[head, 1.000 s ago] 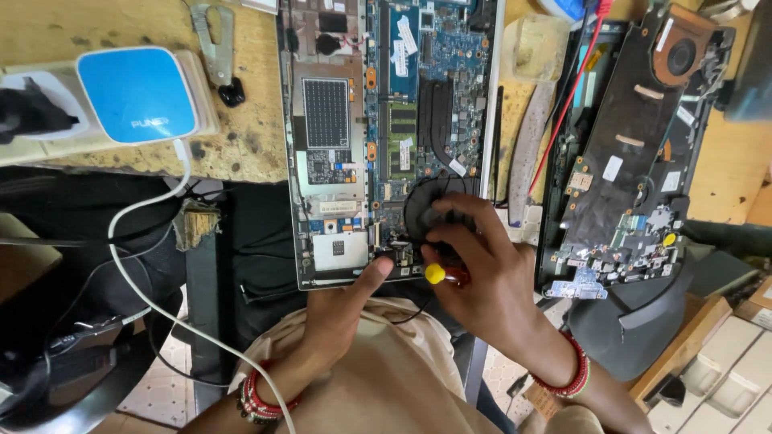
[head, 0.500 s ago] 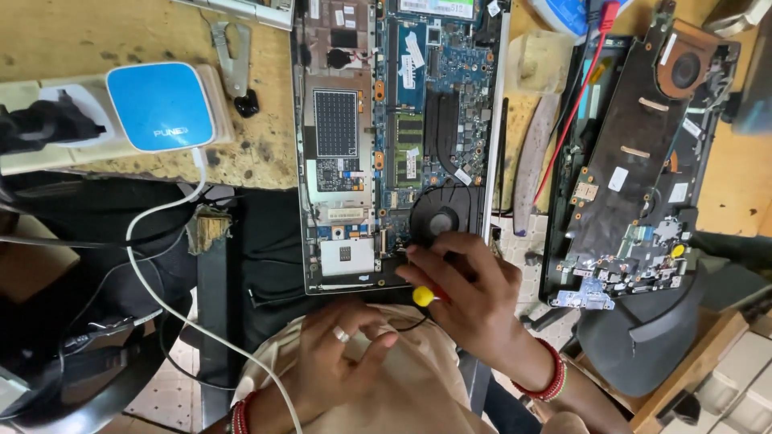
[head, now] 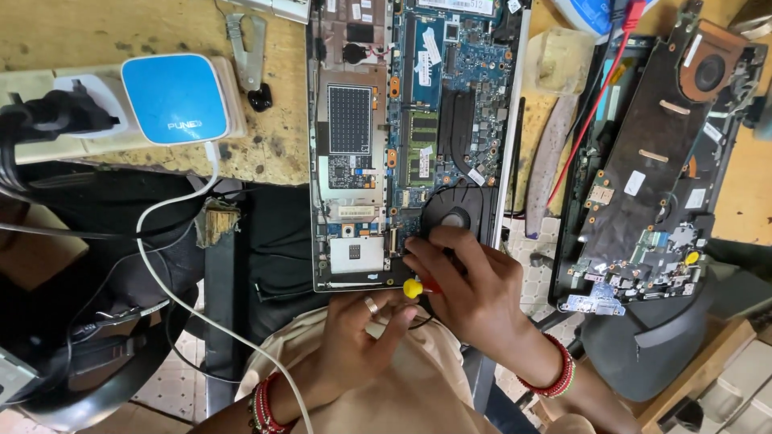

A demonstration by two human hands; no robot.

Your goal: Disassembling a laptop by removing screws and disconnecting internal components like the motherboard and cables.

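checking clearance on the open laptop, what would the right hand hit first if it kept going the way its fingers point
Most likely the round black fan, just beyond the right hand, whose fingers point up the open laptop. How high the hand sits above the board is unclear.

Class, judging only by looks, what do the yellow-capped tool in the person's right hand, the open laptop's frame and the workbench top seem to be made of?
Yellow-capped tool: its rounded, glossy end looks like moulded plastic; the shaft is hidden by the right hand.
Open laptop's frame: thin, pale grey, matte edge, probably metal, possibly painted plastic.
Workbench top: yellowish, speckled, stained and chipped at the edge, probably wood or board.
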